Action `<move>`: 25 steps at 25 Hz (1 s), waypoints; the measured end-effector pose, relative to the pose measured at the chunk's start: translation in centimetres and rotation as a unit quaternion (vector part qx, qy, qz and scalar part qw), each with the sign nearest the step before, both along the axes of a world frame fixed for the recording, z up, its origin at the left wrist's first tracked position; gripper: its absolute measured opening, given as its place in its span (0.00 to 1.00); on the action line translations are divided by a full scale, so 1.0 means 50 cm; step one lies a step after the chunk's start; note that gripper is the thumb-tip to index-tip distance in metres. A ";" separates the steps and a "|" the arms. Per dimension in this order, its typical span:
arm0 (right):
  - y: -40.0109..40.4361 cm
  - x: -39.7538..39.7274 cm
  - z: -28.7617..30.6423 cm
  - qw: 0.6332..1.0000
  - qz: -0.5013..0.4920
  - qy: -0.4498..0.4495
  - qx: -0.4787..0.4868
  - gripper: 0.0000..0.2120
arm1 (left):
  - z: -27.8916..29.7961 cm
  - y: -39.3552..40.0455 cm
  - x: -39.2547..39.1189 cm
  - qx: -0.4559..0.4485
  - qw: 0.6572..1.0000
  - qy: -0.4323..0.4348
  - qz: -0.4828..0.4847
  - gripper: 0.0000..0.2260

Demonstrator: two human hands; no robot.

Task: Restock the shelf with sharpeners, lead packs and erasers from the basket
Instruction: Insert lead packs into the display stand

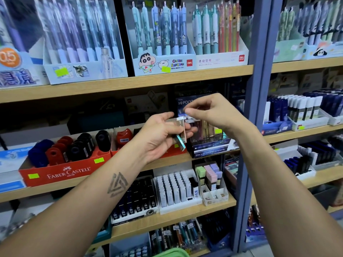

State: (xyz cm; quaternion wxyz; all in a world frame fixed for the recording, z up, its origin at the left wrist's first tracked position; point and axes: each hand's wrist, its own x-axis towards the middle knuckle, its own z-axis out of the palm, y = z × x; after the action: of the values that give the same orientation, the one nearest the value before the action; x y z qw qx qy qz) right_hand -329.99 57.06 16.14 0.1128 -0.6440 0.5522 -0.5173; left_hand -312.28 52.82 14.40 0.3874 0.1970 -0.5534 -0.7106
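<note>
My left hand (163, 134) grips a small bunch of slim erasers (179, 130) in metallic sleeves, held in front of the middle shelf. My right hand (211, 110) hovers just above them, thumb and forefinger pinching the white tip of one eraser (186, 110). Directly behind stands a dark display box (209, 147) with several more slim erasers upright in it. A red Faber-Castell tray (61, 171) of sharpeners in red, black and blue sits to the left on the same shelf. A green basket rim (170, 253) shows at the bottom edge.
Lead packs in white (174, 188) and black (137, 199) fill the shelf below, beside pastel erasers (211, 175). Pen displays (163, 39) line the top shelf. A blue upright post (258, 89) divides this bay from the right one, stocked with more boxed refills (304, 108).
</note>
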 end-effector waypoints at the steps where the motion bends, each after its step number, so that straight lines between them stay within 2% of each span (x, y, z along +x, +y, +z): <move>1: 0.006 0.007 0.001 0.999 0.036 -0.015 0.029 0.05 | 0.001 0.004 -0.006 -0.010 1.000 -0.001 -0.002 0.36; 4: 0.009 0.016 -0.002 0.993 0.085 -0.048 0.063 0.03 | 0.001 0.007 -0.018 -0.031 0.999 -0.009 -0.006 0.32; 8: 0.009 -0.014 0.003 0.989 0.033 -0.140 -0.038 0.04 | 0.005 -0.002 -0.010 -0.020 1.000 -0.011 -0.010 0.28; 14: -0.005 -0.033 -0.006 0.993 -0.069 -0.055 -0.084 0.05 | 0.002 -0.011 -0.008 0.013 1.000 0.011 0.014 0.28; 19: -0.021 -0.036 -0.015 0.993 -0.087 -0.003 -0.076 0.09 | 0.001 -0.022 -0.010 0.014 0.998 0.018 0.063 0.25; 22: -0.017 -0.043 -0.010 0.992 -0.081 -0.044 -0.092 0.07 | 0.004 -0.019 -0.007 0.016 0.995 -0.009 0.103 0.20; 25: -0.006 -0.082 -0.005 0.977 -0.157 -0.080 -0.123 0.07 | 0.004 -0.007 -0.006 0.023 0.994 -0.017 0.106 0.17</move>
State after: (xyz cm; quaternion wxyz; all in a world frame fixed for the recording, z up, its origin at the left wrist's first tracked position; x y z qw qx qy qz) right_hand -334.10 56.75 15.90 -0.0065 -0.5151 0.5674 -0.6424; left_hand -312.58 52.46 14.59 0.4465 0.2757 -0.5197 -0.6742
